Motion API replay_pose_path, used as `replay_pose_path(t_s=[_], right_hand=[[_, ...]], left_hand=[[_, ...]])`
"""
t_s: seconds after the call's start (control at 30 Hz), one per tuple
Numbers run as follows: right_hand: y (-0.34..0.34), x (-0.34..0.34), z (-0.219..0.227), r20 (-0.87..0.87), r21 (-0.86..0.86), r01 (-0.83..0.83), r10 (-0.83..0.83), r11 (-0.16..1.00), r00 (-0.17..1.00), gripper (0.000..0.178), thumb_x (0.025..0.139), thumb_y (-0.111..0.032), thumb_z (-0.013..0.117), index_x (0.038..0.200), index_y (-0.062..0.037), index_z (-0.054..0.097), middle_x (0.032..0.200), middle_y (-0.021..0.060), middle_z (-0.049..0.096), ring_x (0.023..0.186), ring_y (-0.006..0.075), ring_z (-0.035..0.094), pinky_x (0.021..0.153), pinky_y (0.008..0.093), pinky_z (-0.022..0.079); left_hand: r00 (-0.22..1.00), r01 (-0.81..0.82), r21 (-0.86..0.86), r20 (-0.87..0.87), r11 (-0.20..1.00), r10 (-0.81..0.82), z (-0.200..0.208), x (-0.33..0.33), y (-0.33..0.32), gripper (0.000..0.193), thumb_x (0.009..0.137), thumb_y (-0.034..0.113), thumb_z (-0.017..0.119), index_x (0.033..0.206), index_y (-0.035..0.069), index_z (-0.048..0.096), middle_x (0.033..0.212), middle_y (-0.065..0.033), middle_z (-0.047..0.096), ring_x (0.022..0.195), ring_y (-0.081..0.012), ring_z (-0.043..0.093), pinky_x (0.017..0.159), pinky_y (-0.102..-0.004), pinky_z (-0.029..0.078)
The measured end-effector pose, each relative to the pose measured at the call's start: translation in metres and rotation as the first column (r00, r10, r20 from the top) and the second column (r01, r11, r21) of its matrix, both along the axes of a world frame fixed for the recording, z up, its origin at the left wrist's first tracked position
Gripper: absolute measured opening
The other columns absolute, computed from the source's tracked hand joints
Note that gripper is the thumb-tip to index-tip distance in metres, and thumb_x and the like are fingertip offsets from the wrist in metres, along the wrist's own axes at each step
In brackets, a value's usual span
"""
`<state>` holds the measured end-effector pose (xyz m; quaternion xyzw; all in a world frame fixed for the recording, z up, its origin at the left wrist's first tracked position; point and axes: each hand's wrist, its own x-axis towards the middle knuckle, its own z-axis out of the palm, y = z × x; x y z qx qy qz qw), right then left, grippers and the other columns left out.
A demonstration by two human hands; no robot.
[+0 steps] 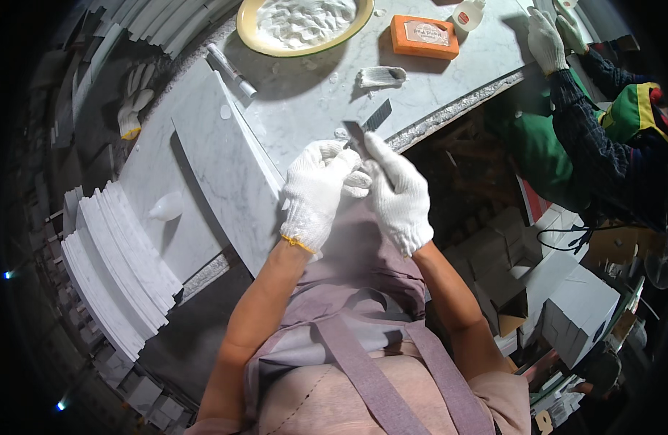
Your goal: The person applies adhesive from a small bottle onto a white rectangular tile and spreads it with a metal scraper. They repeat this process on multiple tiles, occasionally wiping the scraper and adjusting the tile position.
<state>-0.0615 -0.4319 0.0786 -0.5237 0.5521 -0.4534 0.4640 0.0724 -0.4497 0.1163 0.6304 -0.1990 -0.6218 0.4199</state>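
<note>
Both gloved hands were found together at the near edge of the table (305,101), on the wearer's side of the basin (250,32) and slightly to its right. The left hand (319,188) was curled, its fingers pinched at the foot of a dark flat blade (354,134); the right hand (401,187) was closed about the same spot, thumb stretched forward. Work with the blade was judged to be under way, not finished: it was gripped, apparently raised, and stood apart from the basin, where ample white material (305,20) lay uneven. No completed result could be identified, so the amount left could not be established. An orange box (424,38) sat right of the basin, a white hollow piece (382,77) lay between it and the hands, and marbled panels (222,167) ran near-left of the basin. Several points were obscured — the blade's lower end was covered by the gloves, and whether a second, greyer strip (379,114) was held or merely lay behind them could not be told. The basin's far rim was cut off, as was most of a co-worker (595,145), well right of it.
</note>
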Motion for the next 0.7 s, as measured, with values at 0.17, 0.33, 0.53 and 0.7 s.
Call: replay_pose_path(t_s=[0.17,0.33,0.53,0.7], right_hand=[[-0.026,-0.018,0.0,-0.299,-0.055,0.004,-0.02,0.998,0.954,0.038,0.1,-0.006,0.062,0.138,-0.0071,0.066,0.119,0.0142,0.073,0.104,0.021,0.072,0.092,0.0297,0.055],[-0.021,-0.011,-0.005,-0.327,-0.071,-0.05,0.024,0.996,0.945,0.039,0.097,-0.001,0.062,0.134,-0.0113,0.069,0.1,0.0108,0.073,0.09,0.0207,0.071,0.084,0.0299,0.055],[-0.024,-0.012,0.008,-0.223,0.007,-0.083,0.082,0.997,0.971,0.037,0.1,-0.004,0.065,0.136,-0.0072,0.067,0.106,0.0124,0.075,0.095,0.0192,0.072,0.086,0.0298,0.055],[-0.04,-0.007,0.01,0.663,0.415,-0.183,-0.159,0.891,0.731,0.022,0.108,-0.022,0.058,0.118,-0.0032,0.064,0.086,0.0077,0.06,0.066,0.0141,0.055,0.054,0.0333,0.043]], left_hand=[[0.997,-0.017,0.013,-0.075,1.0,0.018,-0.004,0.003,0.0,0.024,0.097,0.004,0.068,0.118,-0.007,0.061,0.093,-0.0106,0.071,0.072,-0.0163,0.072,0.061,-0.027,0.06],[0.992,0.01,0.036,-0.123,0.999,-0.005,-0.002,0.008,-0.002,0.024,0.097,0.004,0.068,0.116,-0.008,0.061,0.095,-0.012,0.072,0.072,-0.0173,0.072,0.062,-0.0266,0.061],[1.0,0.023,0.021,-0.009,1.0,-0.023,-0.001,-0.001,-0.002,0.022,0.097,0.006,0.068,0.114,-0.007,0.062,0.092,-0.0114,0.071,0.069,-0.0182,0.072,0.058,-0.0269,0.061],[0.997,0.075,0.024,-0.021,0.997,-0.074,0.0,0.001,-0.003,0.018,0.097,0.007,0.067,0.11,-0.004,0.06,0.087,-0.0101,0.068,0.066,-0.0183,0.071,0.055,-0.0286,0.059]])
